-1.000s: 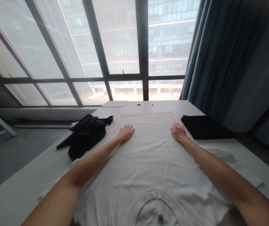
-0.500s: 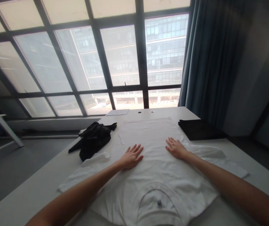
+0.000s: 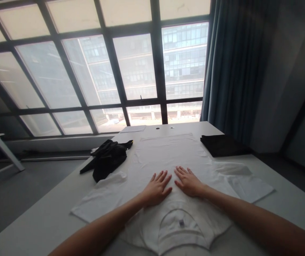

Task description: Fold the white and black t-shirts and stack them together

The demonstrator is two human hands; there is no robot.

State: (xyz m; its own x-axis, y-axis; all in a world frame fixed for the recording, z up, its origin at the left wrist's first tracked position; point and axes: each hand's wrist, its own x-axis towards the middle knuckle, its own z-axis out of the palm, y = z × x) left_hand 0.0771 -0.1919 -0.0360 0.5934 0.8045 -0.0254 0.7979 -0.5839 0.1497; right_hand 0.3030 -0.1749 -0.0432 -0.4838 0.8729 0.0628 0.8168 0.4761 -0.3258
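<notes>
1. The shirt [image 3: 165,153], white, lies spread on the table [image 3: 296,208], its collar [image 3: 181,237] end nearest the person and its body reaching up towards the far end.
2. The left hand [image 3: 156,188] lies palm down on the shirt, just beyond the collar, with all 5 fingers spread wide and pointing away.
3. The right hand [image 3: 190,182] rests beside it in the same manner, palm down on the cloth, fingers spread and turned slightly inwards. A narrow strip of shirt shows between the 2 hands; they do not touch.
4. Inside the collar sits 1 small dark label [image 3: 181,223].
5. White cloth spreads over the table on each side: the left flap [image 3: 99,199] and the right flap [image 3: 248,181]. The arms partly cover the area, so I cannot tell how they join the shirt.
6. Left of the shirt, a black garment [image 3: 108,158] lies crumpled; to the right, a black cloth [image 3: 224,145] lies flat and squared.
7. At the far end are paper [image 3: 133,129] and 2 small round spots.
8. Behind stand the window [image 3: 139,64] and, to the right, a blue curtain [image 3: 235,71].
</notes>
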